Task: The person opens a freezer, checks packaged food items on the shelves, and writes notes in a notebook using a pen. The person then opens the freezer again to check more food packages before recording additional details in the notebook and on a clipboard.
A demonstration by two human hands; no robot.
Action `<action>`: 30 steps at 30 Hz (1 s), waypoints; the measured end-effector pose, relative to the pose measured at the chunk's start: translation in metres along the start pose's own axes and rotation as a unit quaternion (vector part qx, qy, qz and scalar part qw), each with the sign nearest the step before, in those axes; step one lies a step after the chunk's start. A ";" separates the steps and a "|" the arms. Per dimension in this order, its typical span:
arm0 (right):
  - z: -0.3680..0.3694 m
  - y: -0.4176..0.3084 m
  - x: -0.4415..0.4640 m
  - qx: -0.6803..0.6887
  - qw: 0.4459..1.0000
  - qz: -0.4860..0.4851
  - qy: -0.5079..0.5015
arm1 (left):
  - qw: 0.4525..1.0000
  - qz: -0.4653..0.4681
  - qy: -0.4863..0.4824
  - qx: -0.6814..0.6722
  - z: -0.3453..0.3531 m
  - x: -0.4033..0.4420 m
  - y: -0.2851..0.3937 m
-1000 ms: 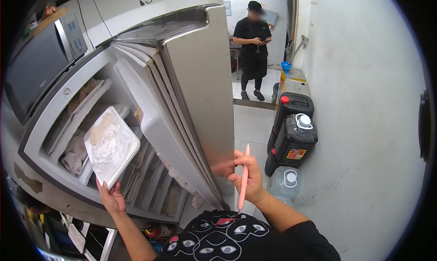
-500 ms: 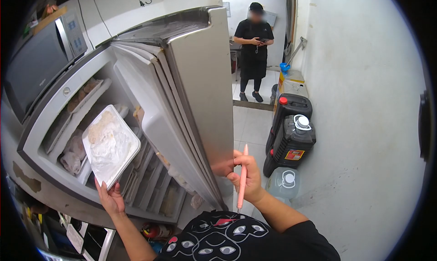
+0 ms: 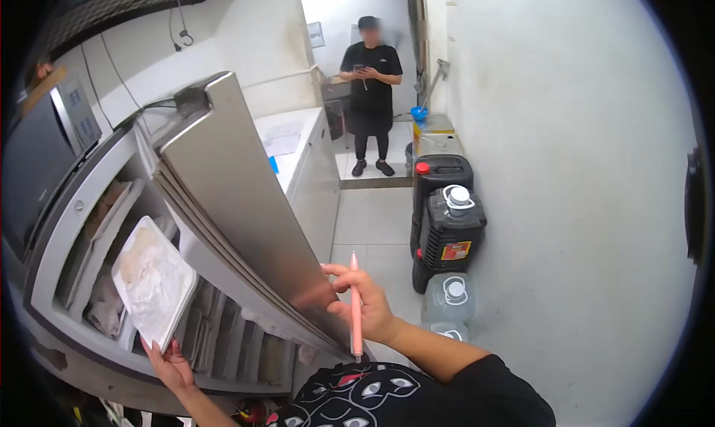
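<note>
My left hand [image 3: 170, 364] grips the lower corner of a white tray [image 3: 186, 278], tilted at the opening of an upright freezer [image 3: 46, 293]. Clear plastic and something pale brown lie in the tray. My right hand [image 3: 365, 300] is closed around a pink pen [image 3: 356, 315], with its fingers at the edge of the silver freezer door [image 3: 246, 174]. The door stands partly open. Behind the tray, bagged food [image 3: 106, 311] sits on the shelves; part of the inside is hidden by the tray and door.
Black jerrycans [image 3: 450, 229] and clear plastic jugs [image 3: 448, 300] line the right wall. A person [image 3: 370, 92] in black stands in the doorway holding a phone. A white counter [image 3: 309, 159] runs behind the door. A microwave [image 3: 37, 159] rests on top at the left.
The freezer door has swung leftward, partly toward closing, with my right hand at its edge, uncovering the counter behind. My left hand still holds the tray. The view has turned to the right.
</note>
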State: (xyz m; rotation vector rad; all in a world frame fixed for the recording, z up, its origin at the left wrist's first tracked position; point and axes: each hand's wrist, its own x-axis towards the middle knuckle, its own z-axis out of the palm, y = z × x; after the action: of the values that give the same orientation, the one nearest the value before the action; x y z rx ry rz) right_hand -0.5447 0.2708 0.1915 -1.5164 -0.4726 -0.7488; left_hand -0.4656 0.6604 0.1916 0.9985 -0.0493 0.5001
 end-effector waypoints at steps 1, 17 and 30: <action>-0.001 0.002 -0.001 0.000 1.000 -0.001 0.010 | 1.000 0.006 0.013 -0.002 -0.001 0.000 -0.002; 0.002 0.013 -0.002 0.048 0.999 0.002 0.004 | 0.999 0.019 0.025 -0.010 -0.001 -0.015 0.000; 0.005 0.012 -0.002 0.057 0.998 -0.026 0.010 | 1.000 -0.001 0.011 -0.024 -0.013 -0.030 0.021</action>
State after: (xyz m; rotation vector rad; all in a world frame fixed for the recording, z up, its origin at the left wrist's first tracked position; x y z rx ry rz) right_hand -0.5368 0.2745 0.1811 -1.3943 -0.5335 -0.7644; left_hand -0.5037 0.6684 0.1929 0.9459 -0.0404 0.5057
